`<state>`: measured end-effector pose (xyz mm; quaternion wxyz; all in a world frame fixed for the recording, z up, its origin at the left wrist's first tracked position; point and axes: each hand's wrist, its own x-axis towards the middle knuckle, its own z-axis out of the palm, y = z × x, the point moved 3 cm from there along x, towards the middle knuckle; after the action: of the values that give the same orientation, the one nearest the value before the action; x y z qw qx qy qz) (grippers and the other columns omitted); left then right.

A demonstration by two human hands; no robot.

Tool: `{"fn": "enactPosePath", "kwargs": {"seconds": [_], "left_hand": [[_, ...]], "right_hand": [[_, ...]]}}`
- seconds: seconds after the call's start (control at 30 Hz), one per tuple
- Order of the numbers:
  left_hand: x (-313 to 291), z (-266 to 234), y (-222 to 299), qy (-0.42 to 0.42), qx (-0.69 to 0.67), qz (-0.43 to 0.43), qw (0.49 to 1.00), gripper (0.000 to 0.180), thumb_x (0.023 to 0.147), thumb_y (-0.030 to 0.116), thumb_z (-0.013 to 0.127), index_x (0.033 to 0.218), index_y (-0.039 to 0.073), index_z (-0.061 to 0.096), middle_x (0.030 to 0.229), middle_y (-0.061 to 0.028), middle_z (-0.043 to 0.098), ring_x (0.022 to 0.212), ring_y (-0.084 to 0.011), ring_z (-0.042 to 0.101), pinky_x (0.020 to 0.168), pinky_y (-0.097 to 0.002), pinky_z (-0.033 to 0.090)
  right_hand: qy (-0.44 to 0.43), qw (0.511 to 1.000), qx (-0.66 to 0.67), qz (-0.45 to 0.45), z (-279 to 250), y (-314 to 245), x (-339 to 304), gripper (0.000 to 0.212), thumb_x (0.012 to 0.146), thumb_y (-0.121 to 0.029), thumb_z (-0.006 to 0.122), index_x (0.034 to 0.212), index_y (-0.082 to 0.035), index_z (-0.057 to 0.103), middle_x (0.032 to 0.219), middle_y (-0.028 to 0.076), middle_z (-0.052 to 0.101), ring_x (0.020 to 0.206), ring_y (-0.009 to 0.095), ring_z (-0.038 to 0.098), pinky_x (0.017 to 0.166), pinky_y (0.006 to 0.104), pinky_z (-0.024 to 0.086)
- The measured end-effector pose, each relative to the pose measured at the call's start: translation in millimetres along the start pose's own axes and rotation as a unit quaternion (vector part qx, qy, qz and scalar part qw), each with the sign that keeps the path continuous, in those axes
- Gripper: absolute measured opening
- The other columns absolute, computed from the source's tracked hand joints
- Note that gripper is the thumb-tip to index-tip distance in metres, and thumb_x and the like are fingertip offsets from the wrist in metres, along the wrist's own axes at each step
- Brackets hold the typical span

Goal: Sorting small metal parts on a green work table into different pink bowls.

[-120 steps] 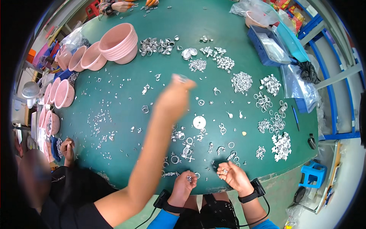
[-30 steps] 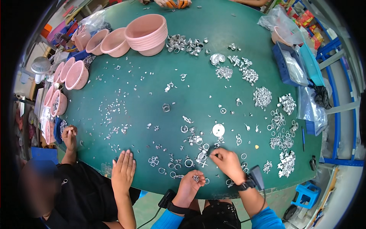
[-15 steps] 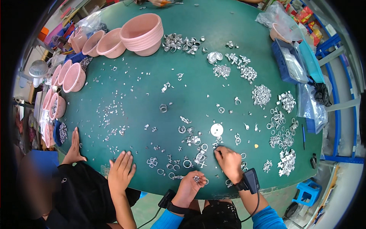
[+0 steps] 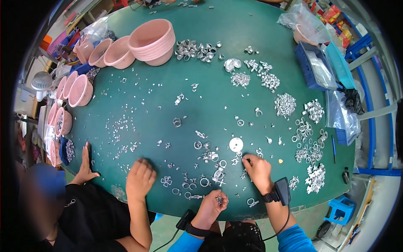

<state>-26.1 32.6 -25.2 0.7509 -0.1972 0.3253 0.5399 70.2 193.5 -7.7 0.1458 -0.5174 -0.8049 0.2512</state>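
My left hand [image 4: 212, 204] is at the table's near edge, palm partly up. Its fingers curl around a few small silver metal castings [image 4: 219, 200]. My right hand [image 4: 257, 171] rests farther right, with thumb and fingertips pinched together at the table; whatever is between them is too small to make out. Just beyond those fingertips lies a white disc with a small centre hole [image 4: 236, 145]. Between my hands and to the left of the disc are scattered silver rings [image 4: 205, 182], a cross-shaped piece [image 4: 221, 181] and a clover-shaped piece [image 4: 166, 181].
At left a co-worker's hand [image 4: 141, 178] rests on the green table [image 4: 168, 138]; their other hand [image 4: 85, 168] lies farther left. Pink baskets [image 4: 152, 42] line the far left. Sorted metal piles [image 4: 285, 105] lie right, near a blue tray [image 4: 315, 69] and a blue pen [image 4: 334, 149].
My right hand has shifted slightly right and away from me. My left hand stays near the edge, still holding the castings. The co-worker's nearer hand has moved farther in, its fingers now curled.
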Motion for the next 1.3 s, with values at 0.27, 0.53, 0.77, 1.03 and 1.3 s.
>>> {"fn": "enactPosePath", "kwargs": {"seconds": [0.27, 0.53, 0.77, 1.03, 1.3], "left_hand": [[-4.3, 24.1, 8.4, 0.108, 0.016, 0.054, 0.992, 0.023, 0.080, 0.021, 0.041, 0.075, 0.001, 0.051, 0.074, -0.0088, 0.052, 0.068, -0.0159, 0.049, 0.064, -0.0240, 0.040], [-3.9, 7.4, -0.7, 0.051, -0.002, 0.003, 0.999, 0.022, 0.079, 0.022, 0.043, 0.072, 0.002, 0.050, 0.069, -0.0074, 0.051, 0.061, -0.0140, 0.047, 0.053, -0.0219, 0.038], [-12.6, 10.7, 1.8, 0.063, 0.015, 0.035, 0.997, 0.024, 0.081, 0.021, 0.040, 0.071, 0.003, 0.051, 0.066, -0.0055, 0.051, 0.056, -0.0113, 0.046, 0.047, -0.0212, 0.034], [-15.2, 35.2, 14.3, 0.040, 0.035, 0.066, 0.996, 0.023, 0.082, 0.019, 0.039, 0.073, 0.002, 0.051, 0.067, -0.0055, 0.051, 0.056, -0.0111, 0.046, 0.047, -0.0217, 0.034], [-8.3, 62.7, 22.2, 0.132, -0.009, 0.132, 0.982, 0.025, 0.081, 0.020, 0.039, 0.076, 0.000, 0.052, 0.069, -0.0075, 0.051, 0.064, -0.0156, 0.050, 0.053, -0.0231, 0.038]], "right_hand": [[-0.272, 0.925, 0.258, 0.061, -25.5, -39.0, -32.8, 0.007, 0.070, -0.011, 0.058, 0.074, -0.006, 0.059, 0.047, 0.007, 0.048, 0.038, 0.011, 0.042, 0.038, 0.0252, 0.033], [0.022, 0.997, 0.009, -0.068, 6.0, -11.3, 17.7, 0.007, 0.069, -0.014, 0.058, 0.074, -0.009, 0.059, 0.063, 0.008, 0.057, 0.052, 0.024, 0.055, 0.046, 0.0311, 0.042], [-0.104, 0.981, -0.117, -0.112, 7.6, -22.8, 28.1, 0.007, 0.071, -0.010, 0.050, 0.070, -0.005, 0.054, 0.066, 0.010, 0.057, 0.059, 0.026, 0.057, 0.050, 0.0336, 0.045], [-0.180, 0.956, -0.156, -0.172, 9.8, -26.4, 36.0, 0.007, 0.066, -0.006, 0.048, 0.070, -0.001, 0.053, 0.065, 0.013, 0.057, 0.058, 0.028, 0.057, 0.048, 0.0349, 0.044], [-0.325, 0.876, 0.355, 0.028, -29.6, -43.3, -10.4, 0.010, 0.071, -0.008, 0.060, 0.080, -0.005, 0.061, 0.054, -0.004, 0.047, 0.051, 0.001, 0.038, 0.044, 0.0182, 0.030]]}}
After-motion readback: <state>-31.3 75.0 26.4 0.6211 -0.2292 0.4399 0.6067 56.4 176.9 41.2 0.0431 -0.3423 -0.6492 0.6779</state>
